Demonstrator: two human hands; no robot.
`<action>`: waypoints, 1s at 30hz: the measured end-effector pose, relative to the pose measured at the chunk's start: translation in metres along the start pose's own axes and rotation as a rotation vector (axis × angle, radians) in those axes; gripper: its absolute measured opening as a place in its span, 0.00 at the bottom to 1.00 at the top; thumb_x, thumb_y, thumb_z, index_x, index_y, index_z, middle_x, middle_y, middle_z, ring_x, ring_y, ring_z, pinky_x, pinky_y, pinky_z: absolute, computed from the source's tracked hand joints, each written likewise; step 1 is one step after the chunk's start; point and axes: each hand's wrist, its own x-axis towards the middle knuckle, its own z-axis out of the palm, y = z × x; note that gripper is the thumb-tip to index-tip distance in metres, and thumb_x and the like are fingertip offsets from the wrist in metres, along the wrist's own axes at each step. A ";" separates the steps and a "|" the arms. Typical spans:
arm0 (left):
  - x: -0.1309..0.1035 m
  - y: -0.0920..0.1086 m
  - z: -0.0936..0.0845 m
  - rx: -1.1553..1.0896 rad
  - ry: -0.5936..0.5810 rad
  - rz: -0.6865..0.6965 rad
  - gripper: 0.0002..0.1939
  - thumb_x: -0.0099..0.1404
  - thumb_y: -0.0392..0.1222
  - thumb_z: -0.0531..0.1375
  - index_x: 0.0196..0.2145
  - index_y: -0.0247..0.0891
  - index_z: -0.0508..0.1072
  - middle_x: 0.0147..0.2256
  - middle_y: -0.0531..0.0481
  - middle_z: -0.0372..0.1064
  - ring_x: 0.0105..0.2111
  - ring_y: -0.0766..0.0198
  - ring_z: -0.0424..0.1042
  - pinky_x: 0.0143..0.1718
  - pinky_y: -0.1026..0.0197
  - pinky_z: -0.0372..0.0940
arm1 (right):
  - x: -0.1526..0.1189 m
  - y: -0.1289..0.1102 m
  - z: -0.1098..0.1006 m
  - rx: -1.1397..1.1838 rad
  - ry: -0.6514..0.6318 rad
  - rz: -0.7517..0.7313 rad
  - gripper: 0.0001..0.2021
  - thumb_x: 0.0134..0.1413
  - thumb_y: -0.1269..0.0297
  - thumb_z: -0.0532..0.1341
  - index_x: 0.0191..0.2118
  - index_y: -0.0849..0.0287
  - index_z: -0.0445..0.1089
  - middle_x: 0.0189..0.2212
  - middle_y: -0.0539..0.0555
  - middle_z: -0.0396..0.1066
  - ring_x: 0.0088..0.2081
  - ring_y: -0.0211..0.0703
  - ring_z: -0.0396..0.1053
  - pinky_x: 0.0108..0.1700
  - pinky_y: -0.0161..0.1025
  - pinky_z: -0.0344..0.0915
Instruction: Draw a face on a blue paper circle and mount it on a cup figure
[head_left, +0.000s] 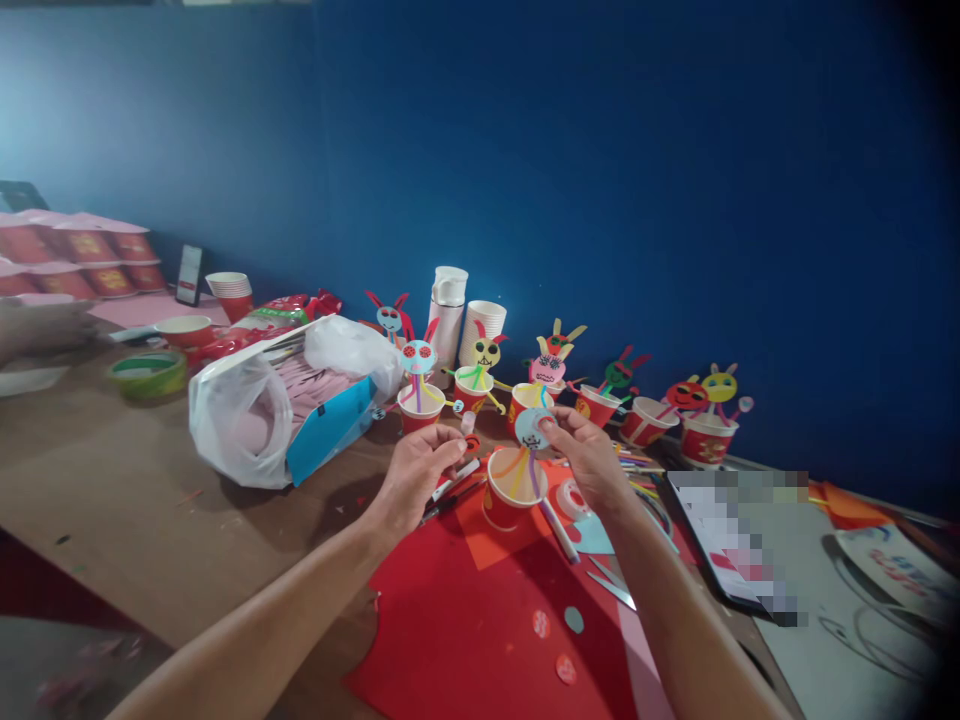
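Observation:
My left hand (pixel 421 472) pinches a small red round piece (pixel 472 442) between thumb and fingertips. Just to the right of it, my right hand (pixel 591 455) grips the edge of a light blue paper face (pixel 529 430) with a drawn mouth. Under my right thumb a reddish round spot shows on the face, partly hidden. Below the face stands a red paper cup (pixel 510 518), with orange, yellow and purple strips inside its white rim. It rests on an orange sheet (pixel 480 545) over a large red sheet (pixel 450 625).
Several finished cup figures (pixel 420 400) line the blue wall. A white plastic bag (pixel 240 420) and box lie left, near green tape (pixel 150 372). Scissors (pixel 611 588), a marker (pixel 561 532) and small paper discs (pixel 574 620) lie near my right arm. A tablet (pixel 727 550) is at right.

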 end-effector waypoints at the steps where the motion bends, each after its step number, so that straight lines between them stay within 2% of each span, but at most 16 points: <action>1: 0.000 0.000 0.000 0.000 -0.002 -0.004 0.07 0.52 0.40 0.62 0.26 0.34 0.70 0.22 0.54 0.67 0.21 0.71 0.64 0.25 0.67 0.58 | 0.000 0.001 0.000 0.005 0.002 0.002 0.15 0.46 0.57 0.64 0.41 0.57 0.69 0.34 0.53 0.74 0.33 0.41 0.71 0.36 0.38 0.66; 8: -0.002 -0.001 0.002 -0.032 -0.031 -0.034 0.07 0.53 0.40 0.62 0.26 0.34 0.70 0.21 0.55 0.66 0.20 0.73 0.63 0.25 0.69 0.57 | 0.002 0.005 0.000 0.025 0.009 0.010 0.16 0.48 0.55 0.63 0.42 0.57 0.67 0.35 0.53 0.74 0.34 0.42 0.72 0.38 0.39 0.67; 14: -0.003 -0.002 0.003 -0.011 -0.054 -0.038 0.07 0.51 0.40 0.62 0.25 0.33 0.69 0.19 0.54 0.65 0.20 0.73 0.62 0.24 0.69 0.55 | 0.001 0.001 -0.001 -0.014 0.110 -0.069 0.19 0.52 0.51 0.59 0.45 0.59 0.66 0.34 0.55 0.74 0.33 0.43 0.72 0.36 0.41 0.67; 19: -0.005 -0.004 0.002 -0.021 -0.172 -0.063 0.06 0.51 0.39 0.61 0.25 0.33 0.68 0.19 0.54 0.65 0.19 0.73 0.61 0.22 0.69 0.53 | -0.007 -0.016 0.003 -0.092 0.398 -0.312 0.13 0.53 0.56 0.59 0.40 0.58 0.67 0.37 0.53 0.70 0.37 0.42 0.68 0.41 0.40 0.64; 21: -0.006 -0.005 0.002 -0.061 -0.256 -0.096 0.06 0.50 0.38 0.61 0.24 0.33 0.68 0.19 0.54 0.65 0.19 0.73 0.61 0.22 0.70 0.53 | -0.016 -0.026 0.007 -0.213 0.489 -0.490 0.08 0.53 0.60 0.59 0.36 0.58 0.68 0.33 0.53 0.69 0.36 0.42 0.67 0.40 0.41 0.63; 22: -0.006 -0.006 0.002 -0.081 -0.300 -0.122 0.06 0.49 0.38 0.61 0.24 0.33 0.68 0.20 0.54 0.66 0.19 0.74 0.61 0.22 0.70 0.54 | -0.022 -0.031 0.010 -0.312 0.481 -0.598 0.05 0.53 0.63 0.59 0.35 0.58 0.68 0.32 0.52 0.69 0.35 0.42 0.67 0.39 0.41 0.63; 23: -0.007 -0.008 0.002 -0.097 -0.342 -0.157 0.05 0.48 0.36 0.61 0.24 0.33 0.68 0.20 0.54 0.66 0.19 0.74 0.61 0.22 0.70 0.55 | -0.030 -0.035 0.012 -0.407 0.404 -0.708 0.03 0.53 0.67 0.59 0.34 0.57 0.69 0.32 0.52 0.69 0.35 0.42 0.67 0.40 0.42 0.63; 25: -0.010 -0.010 0.000 -0.125 -0.421 -0.255 0.04 0.46 0.34 0.60 0.23 0.33 0.68 0.20 0.54 0.66 0.18 0.73 0.62 0.22 0.69 0.56 | -0.048 -0.041 0.016 -0.625 0.119 -0.849 0.06 0.53 0.73 0.58 0.36 0.56 0.68 0.32 0.52 0.70 0.37 0.42 0.67 0.41 0.42 0.61; 27: -0.015 -0.014 -0.003 -0.144 -0.497 -0.379 0.04 0.44 0.33 0.59 0.22 0.33 0.68 0.20 0.54 0.66 0.17 0.72 0.62 0.21 0.68 0.58 | -0.068 -0.042 0.017 -0.841 -0.158 -0.919 0.10 0.53 0.76 0.58 0.39 0.55 0.68 0.34 0.52 0.71 0.36 0.41 0.66 0.41 0.43 0.59; 30: -0.024 -0.017 -0.009 -0.132 -0.578 -0.533 0.05 0.44 0.35 0.61 0.24 0.34 0.69 0.20 0.54 0.67 0.16 0.71 0.63 0.21 0.67 0.59 | -0.090 -0.035 0.016 -0.988 -0.352 -0.941 0.13 0.53 0.76 0.57 0.43 0.54 0.67 0.35 0.52 0.70 0.37 0.41 0.65 0.41 0.43 0.56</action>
